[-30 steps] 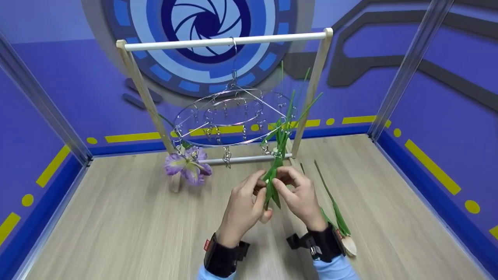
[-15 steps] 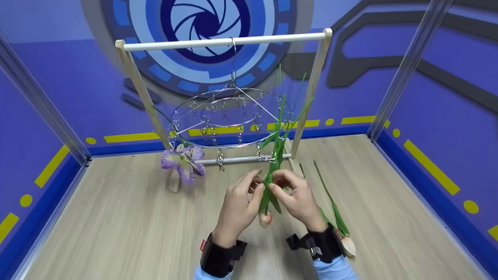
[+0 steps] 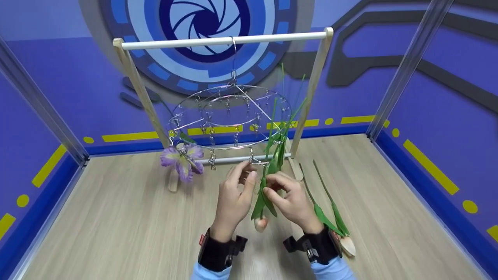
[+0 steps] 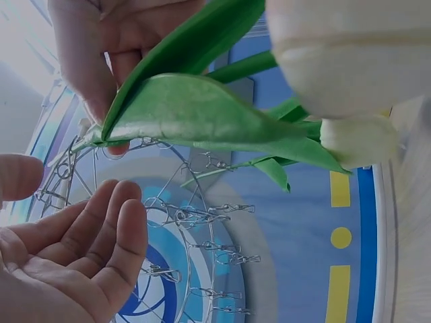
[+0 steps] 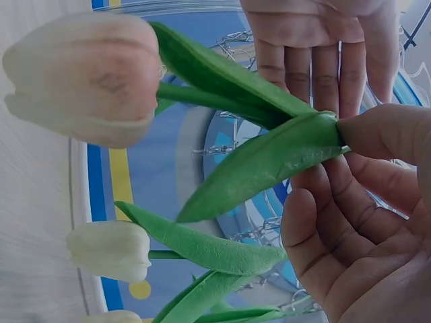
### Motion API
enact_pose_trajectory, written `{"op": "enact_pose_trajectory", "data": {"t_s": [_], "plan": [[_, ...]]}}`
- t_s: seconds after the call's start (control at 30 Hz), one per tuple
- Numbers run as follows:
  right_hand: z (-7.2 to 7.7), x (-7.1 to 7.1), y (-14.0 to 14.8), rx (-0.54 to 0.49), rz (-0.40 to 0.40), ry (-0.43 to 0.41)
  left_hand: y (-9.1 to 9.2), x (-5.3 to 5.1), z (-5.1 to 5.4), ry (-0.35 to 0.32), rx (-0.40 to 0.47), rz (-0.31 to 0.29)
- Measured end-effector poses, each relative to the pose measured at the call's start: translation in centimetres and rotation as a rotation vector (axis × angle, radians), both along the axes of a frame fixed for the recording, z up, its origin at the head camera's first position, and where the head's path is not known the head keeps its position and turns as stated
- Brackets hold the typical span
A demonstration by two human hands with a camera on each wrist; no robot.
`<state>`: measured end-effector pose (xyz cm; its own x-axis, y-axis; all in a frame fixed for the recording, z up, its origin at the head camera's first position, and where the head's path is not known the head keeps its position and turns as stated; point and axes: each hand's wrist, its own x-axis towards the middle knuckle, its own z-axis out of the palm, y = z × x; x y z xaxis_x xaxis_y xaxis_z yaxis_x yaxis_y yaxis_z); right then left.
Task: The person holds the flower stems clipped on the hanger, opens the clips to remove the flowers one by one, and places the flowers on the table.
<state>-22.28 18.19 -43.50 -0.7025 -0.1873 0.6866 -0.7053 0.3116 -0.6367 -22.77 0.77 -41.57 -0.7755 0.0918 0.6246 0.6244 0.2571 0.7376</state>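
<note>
Pale tabletop (image 3: 128, 225), tulip (image 3: 258, 206) in right hand (image 3: 293, 200), probably by stem (image 5: 215, 104)

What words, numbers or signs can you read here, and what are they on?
No words or numbers can be read.
Left red tag, on the left wristband: too small to read.
Right red tag, on the right wristband: too small to read.
Held flower: grey smudge, too blurred to call writing.
Back wall: painted shapes only.

The left hand (image 3: 233, 196) is held with its thumb parted from gently bent fingers — just to its right, a pinch is formed by thumb and forefinger of the right hand (image 3: 292, 200).
</note>
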Motion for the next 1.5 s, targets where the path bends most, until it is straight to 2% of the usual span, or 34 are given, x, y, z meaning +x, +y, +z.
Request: {"op": "enact_pose_trajectory", "data": {"t_s": [0.57, 0.93, 1.5], "plan": [[-0.09, 0.24, -0.69, 0.071, 0.011, 0.053, -0.46, -0.81, 0.7, -0.061, 0.141, -0.008], [0.03, 0.27, -0.69, 0.081, 0.003, 0.06, -0.45, -0.91, 0.55, -0.088, 0.163, -0.006], [-0.23, 0.1, -0.97, 0.085, -0.027, -0.03, -0.56, -0.51, 0.98, -0.107, 0.164, -0.018]]}}
